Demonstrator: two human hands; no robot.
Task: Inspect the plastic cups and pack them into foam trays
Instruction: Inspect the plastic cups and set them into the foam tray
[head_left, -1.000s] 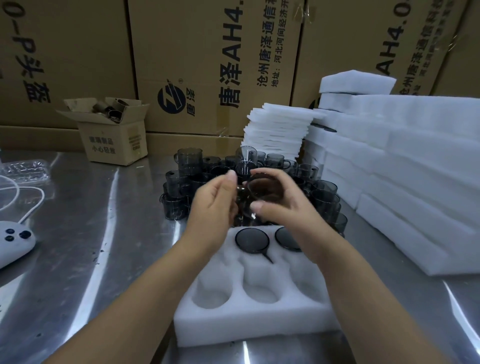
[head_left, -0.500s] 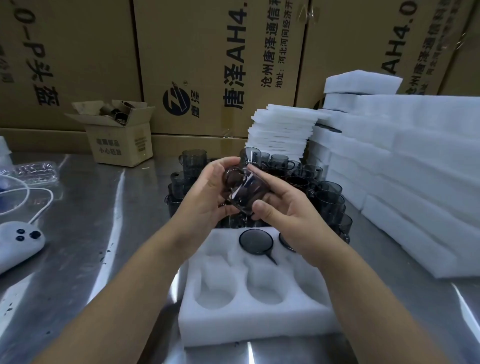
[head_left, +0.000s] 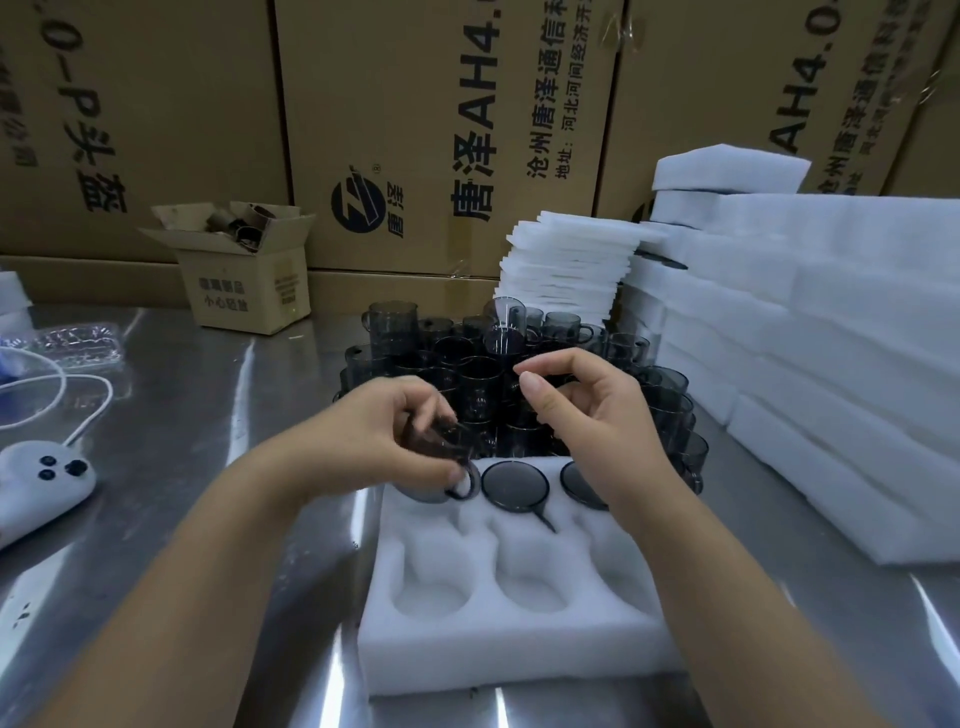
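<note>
Head-worn camera view looking down at two bare hands over a shiny steel worktop (head_left: 208, 415). The left hand (head_left: 379, 441) grips a dark smoky plastic cup (head_left: 434, 491) with curled fingers, the thumb tip at the cup's handle. The cup is at the far-left pocket of a white foam tray (head_left: 519, 644), directly under that hand (hand and cup are blurred, so I cannot tell whether the cup is seated in the pocket). The right hand (head_left: 587, 415) hovers over the tray's far-right corner holding nothing, its fingers loosely curled, with thumb and forefinger near each other but apart.

Two packed cups sit in the tray's far row: one (head_left: 514, 486) between the hands, the other (head_left: 579, 483) partly hidden under the right wrist. Three round pockets lie on the nearer side of the hands.

Just beyond both hands stands a crowd of loose cups (head_left: 467, 364), dark and handled, packed together. Beyond those is a pile of thin foam sheets (head_left: 566, 270). To the right of the right hand rise stacked foam blocks (head_left: 831, 338). Well to the left of the left hand lies a white device (head_left: 36, 488) with a white cable. Far beyond the left hand sits a small open cardboard box (head_left: 244, 280), backed by large printed cartons (head_left: 415, 130).
</note>
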